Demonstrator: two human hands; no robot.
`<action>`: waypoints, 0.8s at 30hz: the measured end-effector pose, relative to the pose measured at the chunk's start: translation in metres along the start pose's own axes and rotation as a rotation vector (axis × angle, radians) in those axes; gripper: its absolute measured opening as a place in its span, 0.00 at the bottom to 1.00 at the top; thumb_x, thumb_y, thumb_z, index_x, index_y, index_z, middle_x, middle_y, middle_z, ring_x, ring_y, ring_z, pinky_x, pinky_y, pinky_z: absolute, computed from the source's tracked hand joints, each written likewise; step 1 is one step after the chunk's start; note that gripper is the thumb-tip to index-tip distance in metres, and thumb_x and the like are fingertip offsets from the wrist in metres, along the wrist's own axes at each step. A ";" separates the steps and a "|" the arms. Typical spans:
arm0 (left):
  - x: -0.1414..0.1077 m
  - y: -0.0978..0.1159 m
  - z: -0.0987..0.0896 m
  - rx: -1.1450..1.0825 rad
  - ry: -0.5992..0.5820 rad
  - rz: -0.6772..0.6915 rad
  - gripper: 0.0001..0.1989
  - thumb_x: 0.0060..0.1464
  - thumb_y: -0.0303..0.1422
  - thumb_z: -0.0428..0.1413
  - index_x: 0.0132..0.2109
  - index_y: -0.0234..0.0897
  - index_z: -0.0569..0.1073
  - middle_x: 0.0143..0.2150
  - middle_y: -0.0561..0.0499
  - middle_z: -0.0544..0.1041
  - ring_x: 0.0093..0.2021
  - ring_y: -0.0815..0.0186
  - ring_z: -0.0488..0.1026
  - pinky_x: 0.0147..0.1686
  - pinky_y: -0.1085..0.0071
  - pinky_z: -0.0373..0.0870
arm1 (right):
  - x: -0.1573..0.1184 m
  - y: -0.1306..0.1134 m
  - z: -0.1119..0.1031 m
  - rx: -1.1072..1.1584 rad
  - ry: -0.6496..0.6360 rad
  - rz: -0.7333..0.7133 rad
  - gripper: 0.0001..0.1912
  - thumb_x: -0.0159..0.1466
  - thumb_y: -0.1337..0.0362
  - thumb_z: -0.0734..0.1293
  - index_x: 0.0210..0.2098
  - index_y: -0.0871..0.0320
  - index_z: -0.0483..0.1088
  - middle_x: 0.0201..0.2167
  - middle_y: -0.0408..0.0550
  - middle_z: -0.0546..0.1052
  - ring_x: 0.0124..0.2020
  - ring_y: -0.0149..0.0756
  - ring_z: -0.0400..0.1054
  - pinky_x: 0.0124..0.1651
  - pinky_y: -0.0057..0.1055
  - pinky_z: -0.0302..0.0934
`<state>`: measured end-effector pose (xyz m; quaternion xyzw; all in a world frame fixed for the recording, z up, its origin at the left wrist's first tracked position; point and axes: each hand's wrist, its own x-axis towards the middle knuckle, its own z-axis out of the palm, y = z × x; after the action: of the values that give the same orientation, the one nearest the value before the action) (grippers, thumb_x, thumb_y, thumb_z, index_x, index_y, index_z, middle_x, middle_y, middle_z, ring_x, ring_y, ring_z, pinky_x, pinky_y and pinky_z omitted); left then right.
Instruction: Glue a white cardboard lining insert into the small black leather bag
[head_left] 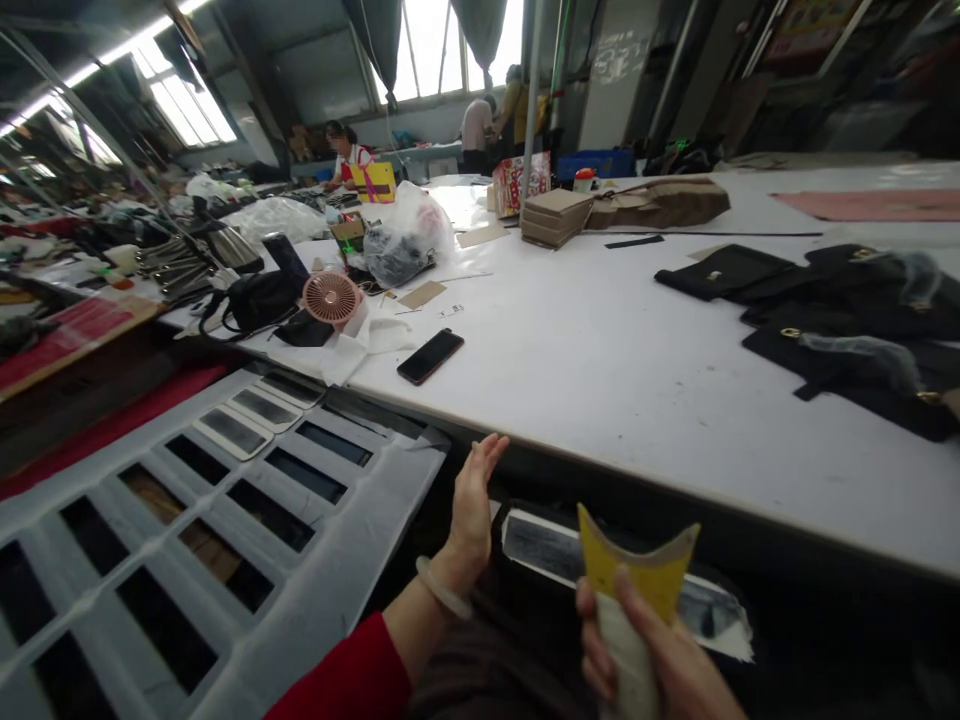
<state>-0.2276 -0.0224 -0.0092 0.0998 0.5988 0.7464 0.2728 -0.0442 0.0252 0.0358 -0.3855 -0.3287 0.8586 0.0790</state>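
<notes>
My right hand [660,660] is wrapped round the pale handle of a scraper-like tool [637,560]. Its flat yellow head flares out to a curved, hollowed edge pointing away from me. Behind the tool lies a dark piece with a long white-bordered panel [536,545], low by my lap and partly covered by the tool and hand. My left hand [472,510] is raised at the left end of that piece, fingers stretched out and holding nothing. Whether it touches the piece I cannot tell.
A white table [570,370] bears a phone [430,356], a pink fan [331,298], plastic bags [409,240] and black bag pieces [847,330]. To my left stands a grey slotted plastic rack [247,565] with white-bordered panels [234,430] on it. Several people work far back.
</notes>
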 end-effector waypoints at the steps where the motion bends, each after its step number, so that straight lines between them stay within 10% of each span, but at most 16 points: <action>1: -0.004 -0.004 -0.006 -0.031 0.013 -0.032 0.30 0.65 0.50 0.42 0.60 0.31 0.68 0.59 0.39 0.73 0.63 0.58 0.65 0.68 0.56 0.52 | 0.001 -0.020 -0.010 -0.061 0.070 -0.071 0.30 0.52 0.38 0.71 0.37 0.58 0.69 0.17 0.39 0.65 0.17 0.25 0.56 0.22 0.23 0.52; 8: -0.057 -0.023 -0.038 0.062 -0.078 -0.148 0.23 0.62 0.44 0.51 0.58 0.36 0.72 0.63 0.44 0.69 0.65 0.54 0.62 0.68 0.56 0.53 | 0.076 -0.154 -0.128 -0.901 0.622 -0.436 0.40 0.49 0.36 0.63 0.50 0.59 0.67 0.32 0.58 0.72 0.28 0.45 0.65 0.27 0.42 0.60; 13: -0.065 -0.033 -0.042 0.216 -0.139 -0.055 0.24 0.64 0.44 0.47 0.63 0.41 0.67 0.66 0.48 0.64 0.68 0.58 0.56 0.70 0.58 0.48 | 0.129 -0.184 -0.189 -1.244 0.823 -0.577 0.41 0.49 0.44 0.62 0.52 0.71 0.67 0.51 0.79 0.67 0.56 0.77 0.57 0.53 0.62 0.49; 18: -0.062 -0.044 -0.038 0.330 -0.153 0.065 0.25 0.67 0.43 0.41 0.66 0.40 0.62 0.68 0.47 0.61 0.68 0.59 0.56 0.70 0.60 0.49 | 0.145 -0.169 -0.201 -1.577 0.927 -0.868 0.41 0.58 0.40 0.54 0.56 0.66 0.69 0.49 0.73 0.71 0.53 0.75 0.59 0.50 0.67 0.46; 24: -0.061 -0.053 -0.034 0.416 -0.118 0.161 0.25 0.67 0.43 0.41 0.65 0.39 0.63 0.66 0.44 0.64 0.66 0.58 0.59 0.68 0.59 0.52 | 0.121 -0.153 -0.175 -1.315 0.825 -0.959 0.35 0.60 0.48 0.59 0.60 0.65 0.65 0.64 0.67 0.60 0.67 0.63 0.45 0.64 0.62 0.27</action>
<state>-0.1774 -0.0761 -0.0573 0.2449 0.7129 0.6191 0.2204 -0.0209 0.2784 -0.0271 -0.4513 -0.8225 0.1672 0.3030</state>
